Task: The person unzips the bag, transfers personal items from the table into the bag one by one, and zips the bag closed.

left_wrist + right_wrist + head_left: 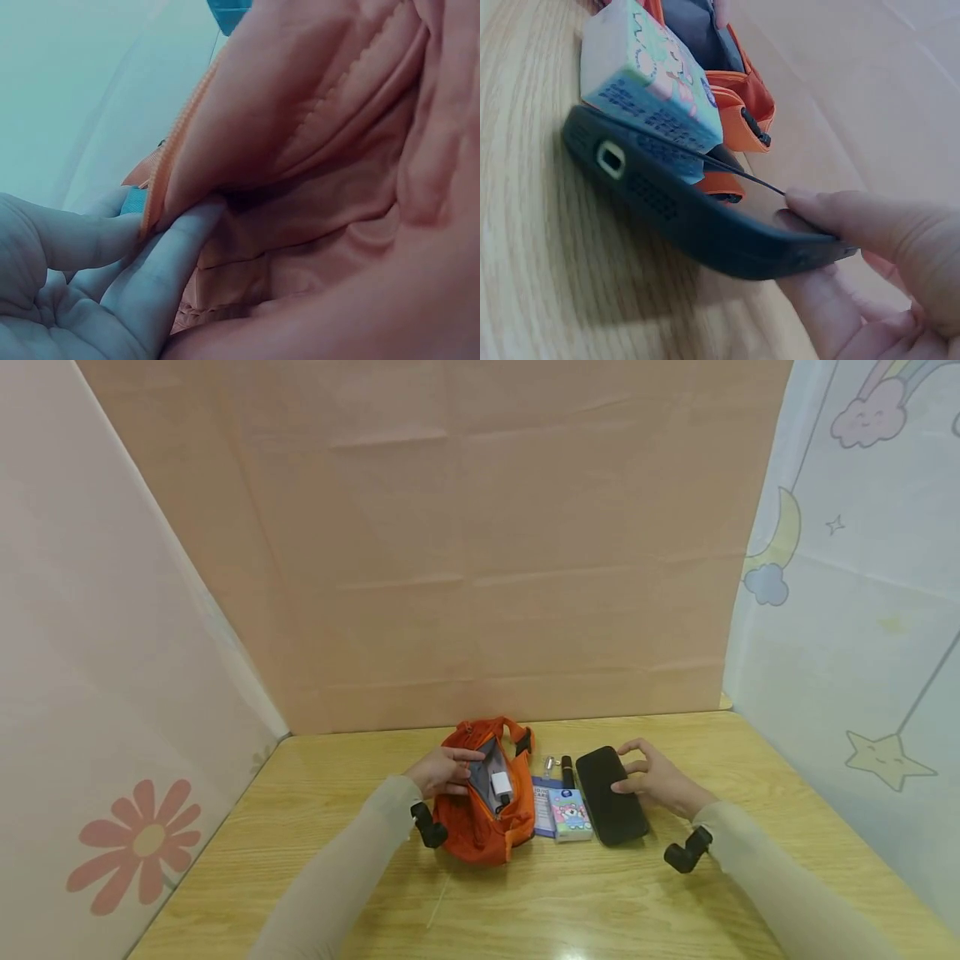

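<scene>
An orange waist bag (pixel 461 827) lies unzipped on the table, its grey lining showing. My left hand (pixel 438 771) pinches the zippered edge of its opening, fingertips inside and thumb outside; in the left wrist view the zipper (pixel 180 135) runs up from that grip. Inside the mouth sits a white charger plug (pixel 501 783) with a dark end. My right hand (pixel 660 783) grips a black phone (pixel 611 802) by its right edge, thumb on the screen side. In the right wrist view the phone (pixel 682 214) tilts, with the gripped side raised above the table.
Between bag and phone lie a tissue pack (pixel 572 818) with a cartoon print, a blue-edged ID card (pixel 542 802), a black tube (pixel 567 772) and a small clear-and-metal item (pixel 550 765). A buckle (pixel 523 743) hangs on the bag's strap. Cloth-covered walls border the wooden table (pixel 337 860).
</scene>
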A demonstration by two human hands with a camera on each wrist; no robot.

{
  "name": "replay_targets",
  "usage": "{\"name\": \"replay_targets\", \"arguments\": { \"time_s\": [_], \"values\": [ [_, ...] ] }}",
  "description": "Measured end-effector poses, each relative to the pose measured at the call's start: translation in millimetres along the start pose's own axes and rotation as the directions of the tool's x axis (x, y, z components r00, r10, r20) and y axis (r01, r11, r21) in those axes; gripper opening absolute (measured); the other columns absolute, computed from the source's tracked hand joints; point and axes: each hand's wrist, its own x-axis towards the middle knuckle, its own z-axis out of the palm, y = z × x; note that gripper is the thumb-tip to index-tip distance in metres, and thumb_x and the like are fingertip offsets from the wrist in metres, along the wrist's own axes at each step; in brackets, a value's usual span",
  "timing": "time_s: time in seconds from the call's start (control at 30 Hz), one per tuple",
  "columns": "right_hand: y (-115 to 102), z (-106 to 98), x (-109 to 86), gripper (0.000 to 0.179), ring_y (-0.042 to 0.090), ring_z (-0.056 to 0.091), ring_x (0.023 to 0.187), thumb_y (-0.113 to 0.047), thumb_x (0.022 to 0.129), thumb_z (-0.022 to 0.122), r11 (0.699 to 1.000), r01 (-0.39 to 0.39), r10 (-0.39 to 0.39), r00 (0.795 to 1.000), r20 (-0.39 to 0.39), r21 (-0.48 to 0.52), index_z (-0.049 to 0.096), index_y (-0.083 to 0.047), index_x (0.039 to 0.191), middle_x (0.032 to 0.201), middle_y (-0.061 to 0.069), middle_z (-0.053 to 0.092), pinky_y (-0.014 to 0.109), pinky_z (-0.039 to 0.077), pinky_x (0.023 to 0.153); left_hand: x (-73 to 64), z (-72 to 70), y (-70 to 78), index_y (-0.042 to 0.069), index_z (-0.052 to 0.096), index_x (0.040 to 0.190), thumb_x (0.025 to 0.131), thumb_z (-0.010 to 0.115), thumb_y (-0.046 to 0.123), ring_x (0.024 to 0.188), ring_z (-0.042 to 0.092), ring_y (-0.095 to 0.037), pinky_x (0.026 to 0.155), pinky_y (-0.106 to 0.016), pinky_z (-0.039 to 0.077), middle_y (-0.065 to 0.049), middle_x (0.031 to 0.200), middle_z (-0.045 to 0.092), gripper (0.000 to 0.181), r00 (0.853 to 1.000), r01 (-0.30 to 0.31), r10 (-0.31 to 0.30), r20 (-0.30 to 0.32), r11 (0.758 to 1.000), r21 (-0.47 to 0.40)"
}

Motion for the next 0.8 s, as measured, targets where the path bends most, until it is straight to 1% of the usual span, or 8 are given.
{"name": "replay_targets", "arguments": {
  "time_s": [0.07,0.17,0.27,0.37,0.47,0.53,0.7,0.8],
  "values": [
    [-0.1,-0.3,-0.1,0.067,0.024,0.068,0.086,-0.003,0.085,0.071,1.0,0.011,-0.011,0.999,-0.037,0.011,0.024,0.001,0.132,0.112,0.019,0.055,0.042,0.057,0.075,-0.2,0.4,0.4,0.013,0.061,0.133,0.093,0.052,-0.006,0.07,0.057,-0.012,0.062,-0.027,0.055,0.0,0.071,0.048,0.045,1.0,-0.001,0.001,-0.001,1.0,-0.003],
    [-1.6,0.2,-0.1,0.065,0.019,0.067,0.086,-0.006,0.087,0.071,0.999,0.019,-0.017,0.996,-0.084,0.026,0.026,0.002,0.133,0.11,0.013,0.057,0.038,0.057,0.075,-0.2,0.7,0.7,0.013,0.061,0.133,0.093,0.052,-0.006,0.07,0.057,-0.012,0.061,-0.026,0.054,0.0,0.071,0.048,0.045,1.0,-0.001,0.001,-0.002,1.0,-0.006],
    [-4.3,2.0,-0.1,0.065,0.014,0.066,0.087,-0.009,0.089,0.069,0.997,0.029,-0.022,0.994,-0.11,0.066,0.026,0.002,0.137,0.109,0.006,0.059,0.034,0.056,0.076,-0.1,0.5,0.4,0.012,0.06,0.134,0.093,0.052,-0.006,0.071,0.057,-0.013,0.061,-0.026,0.054,-0.002,0.075,0.051,0.045,1.0,-0.002,0.002,0.001,1.0,-0.01],
    [-8.8,7.0,0.1,0.064,0.012,0.067,0.089,-0.009,0.091,0.067,0.99,0.055,-0.038,0.991,-0.129,0.13,0.026,0.003,0.139,0.108,0.0,0.062,0.031,0.056,0.079,-0.7,0.1,0.3,0.011,0.059,0.135,0.093,0.052,-0.006,0.072,0.057,-0.013,0.061,-0.026,0.054,-0.002,0.079,0.052,0.045,1.0,-0.005,0.005,0.005,1.0,-0.012],
    [-14.6,15.2,1.7,0.061,0.01,0.068,0.092,-0.009,0.093,0.064,0.977,0.085,-0.06,0.989,-0.131,0.193,0.026,0.003,0.14,0.108,-0.004,0.063,0.029,0.056,0.082,-1.5,0.1,0.3,0.011,0.059,0.135,0.093,0.052,-0.006,0.072,0.057,-0.013,0.061,-0.026,0.054,-0.003,0.081,0.052,0.045,1.0,-0.006,0.006,0.004,1.0,-0.013],
    [-18.8,22.5,3.9,0.062,0.009,0.068,0.093,-0.008,0.095,0.061,0.962,0.098,-0.068,0.99,-0.124,0.255,0.024,0.005,0.142,0.107,-0.005,0.064,0.028,0.055,0.082,-1.6,0.1,0.1,0.011,0.059,0.135,0.093,0.052,-0.006,0.073,0.057,-0.013,0.061,-0.025,0.054,-0.003,0.081,0.052,0.045,1.0,-0.007,0.007,0.003,1.0,-0.011],
    [-30.0,43.6,10.6,0.066,0.007,0.068,0.087,-0.008,0.098,0.055,0.916,0.075,-0.035,0.994,-0.106,0.395,0.016,0.005,0.15,0.103,-0.007,0.065,0.024,0.055,0.077,-1.6,0.7,-0.3,0.011,0.06,0.134,0.093,0.052,-0.005,0.074,0.058,-0.014,0.061,-0.026,0.054,-0.003,0.085,0.053,0.045,1.0,-0.009,0.009,-0.001,1.0,-0.011],
    [-35.7,56.7,15.8,0.066,0.003,0.065,0.083,-0.01,0.099,0.053,0.908,0.05,-0.017,0.996,-0.083,0.417,0.015,0.003,0.152,0.103,-0.007,0.063,0.018,0.054,0.073,-1.4,0.8,-0.4,0.012,0.06,0.134,0.094,0.052,-0.005,0.074,0.058,-0.014,0.063,-0.026,0.055,-0.004,0.086,0.053,0.044,1.0,-0.008,0.008,-0.001,1.0,-0.014]
  ]
}}
